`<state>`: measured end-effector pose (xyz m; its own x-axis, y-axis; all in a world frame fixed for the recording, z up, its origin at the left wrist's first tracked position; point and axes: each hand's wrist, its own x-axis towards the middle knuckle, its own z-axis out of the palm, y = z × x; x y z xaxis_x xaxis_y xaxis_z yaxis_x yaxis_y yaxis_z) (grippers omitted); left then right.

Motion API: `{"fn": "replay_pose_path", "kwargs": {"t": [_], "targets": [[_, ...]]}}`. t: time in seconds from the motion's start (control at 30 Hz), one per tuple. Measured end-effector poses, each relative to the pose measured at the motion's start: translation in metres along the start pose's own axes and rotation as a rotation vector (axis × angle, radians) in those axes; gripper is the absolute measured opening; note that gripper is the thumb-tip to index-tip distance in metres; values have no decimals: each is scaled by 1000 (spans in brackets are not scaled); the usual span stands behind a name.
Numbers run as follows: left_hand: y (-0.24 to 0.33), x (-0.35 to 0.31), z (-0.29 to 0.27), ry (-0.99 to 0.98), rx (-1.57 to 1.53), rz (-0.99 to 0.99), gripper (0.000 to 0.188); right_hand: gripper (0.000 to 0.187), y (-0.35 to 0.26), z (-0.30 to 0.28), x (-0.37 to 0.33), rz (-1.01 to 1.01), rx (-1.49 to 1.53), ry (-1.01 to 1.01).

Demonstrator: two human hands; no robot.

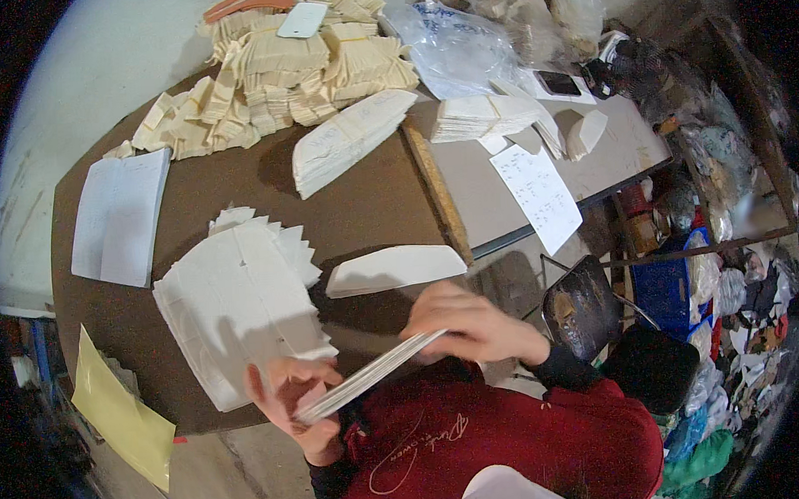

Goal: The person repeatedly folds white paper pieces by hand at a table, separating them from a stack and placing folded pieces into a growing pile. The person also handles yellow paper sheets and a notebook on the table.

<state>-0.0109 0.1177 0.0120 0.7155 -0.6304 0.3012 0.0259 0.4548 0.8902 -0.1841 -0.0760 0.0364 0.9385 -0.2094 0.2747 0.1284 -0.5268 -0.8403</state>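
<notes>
A thin stack of white cut pieces [371,377] is held edge-on in front of my chest, slanting up to the right. My left hand [301,401] grips its lower left end, thumb on one side and fingers on the other. At the upper right end, my right hand [474,324] is closed round the stack; slight blur softens its fingers. Just beyond my hands lies a short stack of white curved pieces [396,269]. To its left, a broad fanned pile of white pieces [234,299] covers part of the brown table [230,189]. Whether the pieces are paper or cloth, I cannot tell.
Cream bundles [279,69] are heaped at the far edge beneath orange-handled scissors [250,3]. An open notebook [121,215] lies left. Banded white stacks [352,141] and a written sheet [536,192] sit further right. A dark chair [582,305] stands beside bagged scraps.
</notes>
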Motion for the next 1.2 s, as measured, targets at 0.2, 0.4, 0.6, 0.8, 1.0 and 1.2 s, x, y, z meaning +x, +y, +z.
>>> {"fn": "replay_pose_path", "kwargs": {"t": [0.2,0.4,0.6,0.8,1.0,1.2], "targets": [[-16,-17,9,-517,766,-94,35,30,16,-16,-66,166,-268,12],[-59,-40,27,-612,1045,154,44,40,42,12,-84,237,-373,137],[-59,-32,33,-605,1041,-74,53,33,51,3,-75,222,-328,99],[-61,-34,38,-553,1074,37,62,26,51,9,-72,163,-303,117],[-66,-35,34,-494,972,98,68,27,52,16,-69,158,-287,223],[-61,-47,22,-438,931,175,79,17,39,15,-62,-8,-222,403]]}}
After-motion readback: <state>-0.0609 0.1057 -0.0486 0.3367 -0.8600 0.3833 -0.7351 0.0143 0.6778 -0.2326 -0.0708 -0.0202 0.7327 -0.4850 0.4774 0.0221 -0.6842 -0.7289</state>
